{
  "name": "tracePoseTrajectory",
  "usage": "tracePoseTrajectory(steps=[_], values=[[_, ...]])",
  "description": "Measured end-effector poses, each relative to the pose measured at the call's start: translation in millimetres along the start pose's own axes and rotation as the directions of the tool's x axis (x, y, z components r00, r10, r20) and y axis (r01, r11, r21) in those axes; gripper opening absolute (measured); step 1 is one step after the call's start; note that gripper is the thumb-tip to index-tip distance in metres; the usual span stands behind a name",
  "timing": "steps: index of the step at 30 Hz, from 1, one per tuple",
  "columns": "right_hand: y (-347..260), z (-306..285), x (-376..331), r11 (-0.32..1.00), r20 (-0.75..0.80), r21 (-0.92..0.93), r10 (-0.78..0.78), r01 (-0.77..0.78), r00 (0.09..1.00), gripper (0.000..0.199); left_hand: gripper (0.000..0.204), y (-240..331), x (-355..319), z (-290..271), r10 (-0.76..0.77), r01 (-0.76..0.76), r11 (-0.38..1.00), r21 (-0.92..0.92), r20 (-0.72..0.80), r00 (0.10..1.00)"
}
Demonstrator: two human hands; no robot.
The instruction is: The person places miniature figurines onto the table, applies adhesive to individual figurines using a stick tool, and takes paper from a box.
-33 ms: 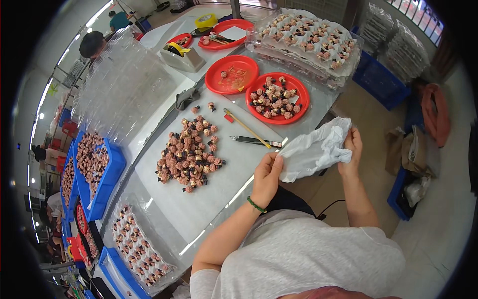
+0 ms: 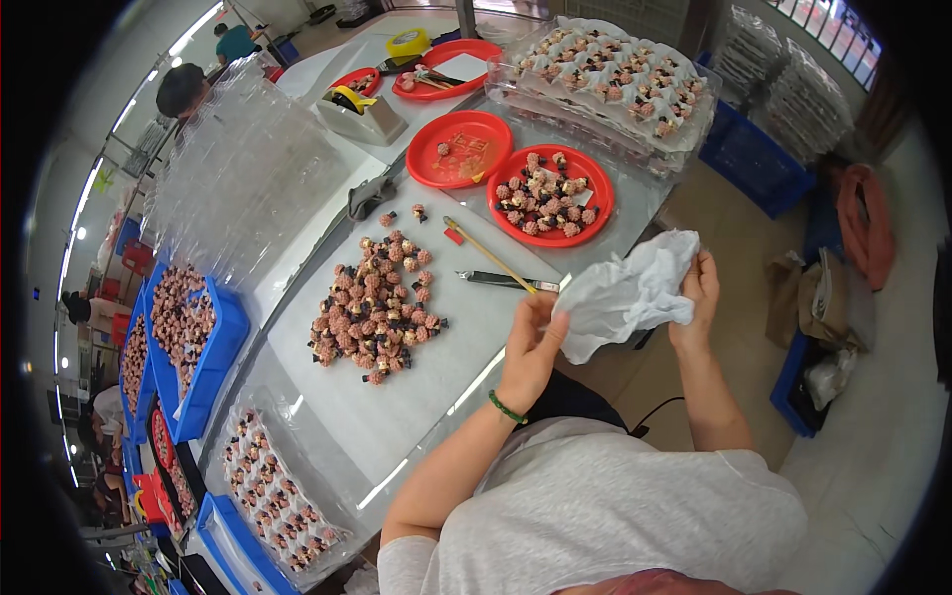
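A crumpled white tissue sheet [image 2: 630, 297] is stretched between my two hands, above the near right edge of the table. My right hand [image 2: 698, 297] pinches its right side, which is bunched up. At the sheet's left edge is my left hand [image 2: 531, 349], thumb against the tissue and fingers curled, with a green bracelet on the wrist. Left of my hands, a pile of small pink knobbly figures [image 2: 372, 315] with dark parts lies on a pale work sheet [image 2: 397, 416]. A black-handled craft knife [image 2: 496, 281] and a thin wooden stick [image 2: 496, 256] lie nearest my left hand.
Beyond the knife stand a red plate [image 2: 606, 198] of figures and another red plate [image 2: 424, 167]. A tissue-lined clear tray [image 2: 684, 139] is at the back right. A tape dispenser [image 2: 372, 121], stacked clear trays [image 2: 238, 169], blue bins [image 2: 233, 322] and a filled tray [image 2: 342, 521] stand farther left.
The tissue sheet has shifted slightly and its left part is more raised and wrinkled. The fingers of my left hand have moved a little; my right hand stays nearly in place.
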State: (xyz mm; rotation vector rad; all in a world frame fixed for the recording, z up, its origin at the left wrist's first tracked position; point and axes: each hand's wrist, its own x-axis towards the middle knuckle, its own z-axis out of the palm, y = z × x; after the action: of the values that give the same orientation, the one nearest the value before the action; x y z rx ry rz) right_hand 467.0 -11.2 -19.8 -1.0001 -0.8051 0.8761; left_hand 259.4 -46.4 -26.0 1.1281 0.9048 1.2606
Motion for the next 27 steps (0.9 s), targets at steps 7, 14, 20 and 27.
tracePoseTrajectory(steps=[7,14,20,27], values=[[-26.8,44.3,-36.2,0.985,0.466,0.072,0.104,-0.155,0.879,0.019,0.071,47.9,7.4,19.1,-0.068,-0.006,0.97,0.241,0.299,0.952],[-33.8,33.4,-29.7,0.91,0.57,-0.356,0.03,0.214,0.821,0.043,0.015,27.1,3.6,0.8,0.044,-0.038,0.998,0.052,-0.122,0.992],[-12.8,9.8,1.0,0.877,0.178,-0.477,0.162,-0.059,0.971,0.023,0.019,25.4,6.1,-5.0,-0.01,-0.046,0.976,-0.211,-0.258,0.966],[-19.7,-11.2,22.1,0.898,0.072,0.211,0.379,-0.385,0.923,0.021,0.023,45.7,5.7,-18.2,-0.087,0.087,0.992,0.093,-0.006,0.996]])
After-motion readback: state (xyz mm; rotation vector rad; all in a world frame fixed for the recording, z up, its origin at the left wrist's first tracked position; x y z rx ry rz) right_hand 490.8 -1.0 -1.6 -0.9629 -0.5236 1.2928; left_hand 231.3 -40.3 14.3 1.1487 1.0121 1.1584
